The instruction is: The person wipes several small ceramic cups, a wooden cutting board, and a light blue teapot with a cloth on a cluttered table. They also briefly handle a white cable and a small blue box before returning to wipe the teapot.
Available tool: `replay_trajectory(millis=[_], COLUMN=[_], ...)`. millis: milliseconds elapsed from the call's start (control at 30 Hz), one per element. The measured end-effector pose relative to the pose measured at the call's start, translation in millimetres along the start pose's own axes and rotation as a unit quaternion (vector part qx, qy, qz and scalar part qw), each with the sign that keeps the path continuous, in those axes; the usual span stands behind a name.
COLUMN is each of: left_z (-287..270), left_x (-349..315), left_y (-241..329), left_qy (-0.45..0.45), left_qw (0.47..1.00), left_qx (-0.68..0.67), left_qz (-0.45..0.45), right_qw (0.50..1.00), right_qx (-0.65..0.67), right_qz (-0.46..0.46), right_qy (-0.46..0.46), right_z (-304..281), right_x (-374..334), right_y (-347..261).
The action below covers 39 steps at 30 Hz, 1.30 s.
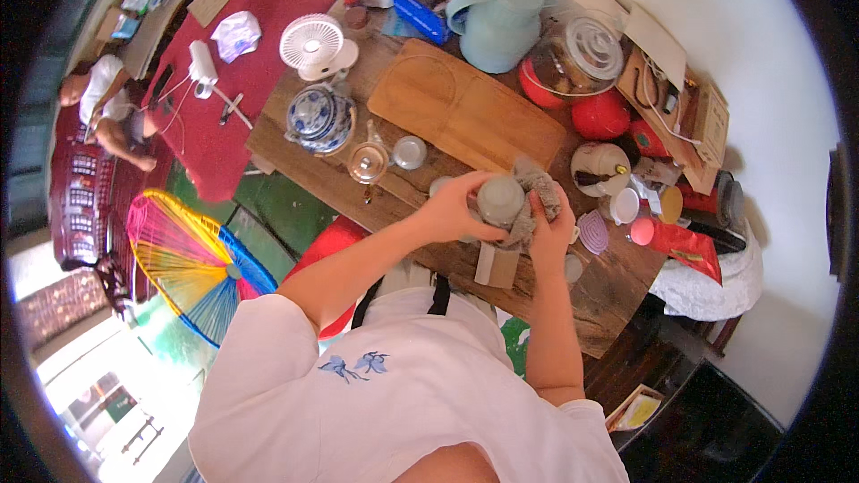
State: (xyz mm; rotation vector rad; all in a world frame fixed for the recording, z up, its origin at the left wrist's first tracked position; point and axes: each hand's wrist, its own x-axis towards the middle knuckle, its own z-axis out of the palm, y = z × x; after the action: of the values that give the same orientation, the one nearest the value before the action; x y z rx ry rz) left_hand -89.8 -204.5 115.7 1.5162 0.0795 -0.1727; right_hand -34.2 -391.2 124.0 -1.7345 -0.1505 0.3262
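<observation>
Above the near side of the wooden table [300, 161], my left hand [455, 207] is closed round a pale, translucent cup [500, 200]. My right hand [550, 231] grips a grey cloth [540, 195] against the cup's right side. Part of another clear cup [439, 185] shows behind my left fingers. Beyond my hands lies a long wooden tray [465, 112]. To its left are a small clear cup [410, 153], a small glass pot [368, 162] and a blue-and-white teapot [319, 119]. A small pale box [496, 266] lies just below my hands.
At the back stand a white fan [313, 43], a light blue jug [506, 25] and a blue box [419, 11]. Jars, lids and a red packet [687, 250] crowd the right side. A colourful woven chair [201, 264] is at left; a person [107, 107] sits beyond.
</observation>
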Motion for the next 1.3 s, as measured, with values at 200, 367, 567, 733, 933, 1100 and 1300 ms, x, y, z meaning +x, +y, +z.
replay_trajectory(millis=[200,367,567,733,933,1100,1300], left_z=[-9.6,-28.9,-30.1,-30.5,-31.2,-18.2,-20.4], left_x=[-55.0,-105.6,-88.9,-70.7,-60.3,-57.2,-60.7], left_y=[-5.7,-69.2,-110.3,-123.9,-127.5,-110.5,-35.4], left_qy=[0.020,0.223,0.286,0.269,0.274,0.296,0.255], left_qw=[0.973,0.919,0.886,0.885,0.900,0.910,0.896], left_qx=[0.222,0.326,0.362,0.374,0.325,0.273,0.362], left_qz=[0.060,-0.020,-0.043,-0.070,-0.096,-0.101,0.047], right_qw=[0.987,0.993,0.955,0.949,0.945,0.948,0.940], right_qx=[-0.156,-0.038,0.058,0.070,0.074,0.095,0.007], right_qz=[-0.037,0.044,0.284,0.298,0.308,0.292,0.311], right_qy=[0.023,0.100,0.063,0.071,0.079,0.086,0.140], right_z=[-0.6,-35.1,-51.5,-49.1,-47.3,-39.9,-37.2], right_x=[13.0,39.7,64.6,65.6,62.1,64.8,74.6], right_y=[9.2,51.4,101.2,126.6,111.6,107.9,121.0])
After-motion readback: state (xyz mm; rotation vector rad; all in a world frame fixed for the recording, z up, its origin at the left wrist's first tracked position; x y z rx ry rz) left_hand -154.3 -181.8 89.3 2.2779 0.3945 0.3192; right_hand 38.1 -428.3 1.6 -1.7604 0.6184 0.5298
